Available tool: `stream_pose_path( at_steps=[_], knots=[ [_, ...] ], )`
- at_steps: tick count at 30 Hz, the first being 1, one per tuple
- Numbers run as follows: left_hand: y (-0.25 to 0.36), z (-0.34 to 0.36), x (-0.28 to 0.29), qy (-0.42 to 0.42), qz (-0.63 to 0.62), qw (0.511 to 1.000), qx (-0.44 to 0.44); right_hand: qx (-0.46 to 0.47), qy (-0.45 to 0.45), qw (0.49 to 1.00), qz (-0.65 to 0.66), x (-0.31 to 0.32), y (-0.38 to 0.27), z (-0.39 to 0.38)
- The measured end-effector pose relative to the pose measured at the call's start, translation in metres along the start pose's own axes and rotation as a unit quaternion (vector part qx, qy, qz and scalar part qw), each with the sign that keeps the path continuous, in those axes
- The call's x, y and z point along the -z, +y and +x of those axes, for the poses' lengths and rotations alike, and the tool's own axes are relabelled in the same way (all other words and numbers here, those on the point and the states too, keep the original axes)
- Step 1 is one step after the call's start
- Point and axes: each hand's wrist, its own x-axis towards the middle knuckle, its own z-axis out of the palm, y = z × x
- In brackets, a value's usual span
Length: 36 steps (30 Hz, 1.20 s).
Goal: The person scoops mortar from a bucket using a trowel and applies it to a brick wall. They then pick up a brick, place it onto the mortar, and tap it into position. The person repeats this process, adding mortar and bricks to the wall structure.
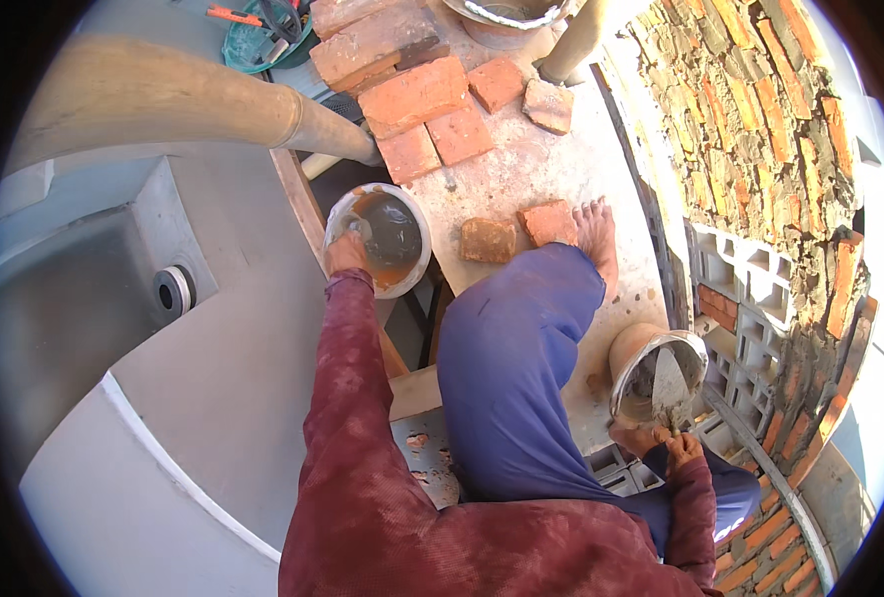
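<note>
My left hand (346,255) reaches over the near-left rim of a white bucket (424,239) holding murky water. Its fingers dip inside around a small pale, clear-looking thing, too indistinct to name. Down at the right, my right hand (684,453) is closed on the handle of a trowel (672,383). The trowel's mortar-smeared blade points up and away, lying across the mouth of a second bucket (633,350). Grey mortar coats that bucket's inside, and the bucket leans toward me. One bare foot rests close to my right hand.
Stacked red bricks (414,98) and loose half bricks (488,240) lie on the plank platform (521,179). Bamboo poles (183,95) cross at upper left. A brick wall (760,119) with vent blocks (750,274) rises at right. A gap opens beside the white bucket.
</note>
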Motion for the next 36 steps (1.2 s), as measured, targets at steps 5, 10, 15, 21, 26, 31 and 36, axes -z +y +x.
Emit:
stream_pose_path(
  at_steps=[5,10,15,21,26,31,36],
  knots=[
    [0.055,-0.032,0.120,0.079,-0.061,0.966,-0.239,0.129,0.088,0.967,-0.199,-0.003,0.033,0.007],
    [0.193,-0.098,0.240,0.171,-0.083,0.862,-0.470,0.140,0.099,0.969,-0.175,-0.008,-0.003,-0.043],
    [0.314,-0.207,0.272,0.053,-0.089,0.762,-0.640,0.109,0.122,0.981,-0.101,-0.011,0.003,-0.066],
    [0.392,-0.314,0.179,-0.280,-0.059,0.648,-0.706,0.147,0.142,0.974,-0.100,-0.002,0.014,-0.090],
    [0.423,-0.368,0.070,-0.458,0.025,0.581,-0.672,0.128,0.159,0.977,-0.064,0.004,0.039,-0.085],
    [0.427,-0.362,-0.009,-0.517,0.040,0.589,-0.620,0.135,0.219,0.966,0.041,-0.006,0.033,-0.083],
    [0.427,-0.376,-0.006,-0.513,0.047,0.598,-0.614,0.126,0.241,0.962,0.035,-0.007,0.048,-0.082]
  ],
)
